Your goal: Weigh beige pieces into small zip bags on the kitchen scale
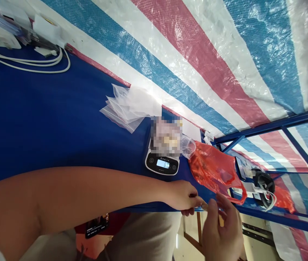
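My left hand reaches in from the left at the table's front edge, its fingers closed in a pinch. Facing it, my right hand curls thumb and fingers toward the same spot. Something small and pale shows between the two sets of fingertips, too indistinct to name. Behind my left hand stands a white kitchen scale with a lit display. A pixelated patch covers what lies on its platform. A clear plastic cup rests on its side by the scale, against a red plastic bag.
Clear zip bags lie behind the scale on the blue table. White cables are coiled at the back left. A phone sits below the front edge. Blue metal bars and a striped tarp bound the table.
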{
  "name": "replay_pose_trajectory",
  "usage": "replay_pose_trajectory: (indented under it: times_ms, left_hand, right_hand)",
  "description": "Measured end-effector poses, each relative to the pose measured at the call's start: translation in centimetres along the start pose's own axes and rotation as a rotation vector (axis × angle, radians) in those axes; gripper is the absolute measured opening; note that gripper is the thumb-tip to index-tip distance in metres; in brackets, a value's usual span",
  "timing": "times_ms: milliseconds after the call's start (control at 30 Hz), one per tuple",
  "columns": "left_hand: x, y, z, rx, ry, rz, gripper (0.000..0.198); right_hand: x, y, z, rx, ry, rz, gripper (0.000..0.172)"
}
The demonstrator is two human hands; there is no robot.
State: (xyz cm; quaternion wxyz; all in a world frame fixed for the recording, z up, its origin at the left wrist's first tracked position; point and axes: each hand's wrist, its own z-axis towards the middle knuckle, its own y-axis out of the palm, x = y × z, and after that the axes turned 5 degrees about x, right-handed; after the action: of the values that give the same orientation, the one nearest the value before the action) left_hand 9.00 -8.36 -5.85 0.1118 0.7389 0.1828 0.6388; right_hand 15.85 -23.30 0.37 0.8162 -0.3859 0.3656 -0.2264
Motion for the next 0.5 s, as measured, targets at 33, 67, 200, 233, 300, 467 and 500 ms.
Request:
replay_pose_trajectory:
  times_ms: [33,67,200,233,300,467,500]
  left_hand:
    - [0.0,0.0,-0.1,-0.022,-0.006,-0.011,0.026]
    - [0.0,0.1,-0.2,-0.016,-0.007,-0.032,0.025]
    - [0.2,0.4,0.0,0.058,0.012,-0.099,0.023]
    - [0.2,0.4,0.0,0.064,0.017,-0.107,0.023]
    - [0.3,0.5,0.2,0.084,0.03,-0.122,0.024]
    - [0.6,0.3,-0.1,0.105,0.02,-0.145,0.041]
    - [0.7,0.2,-0.3,0.101,0.013,-0.116,0.04]
  right_hand:
    - [1.1,-0.7,0.4,-0.064,0.102,0.006,0.064]
    - [1.9,-1.2,0.8,-0.138,0.192,0.033,0.065]
    - [3.1,-1.5,1.4,-0.232,0.371,0.21,0.064]
    - [3.0,-1.1,1.4,-0.215,0.393,0.248,0.064]
    - [2.7,-0.4,1.1,-0.199,0.417,0.333,0.062]
    - [4.3,-1.5,2.4,-0.174,0.4,0.369,0.058]
    - [5.0,-2.4,3.5,-0.142,0.398,0.309,0.058]
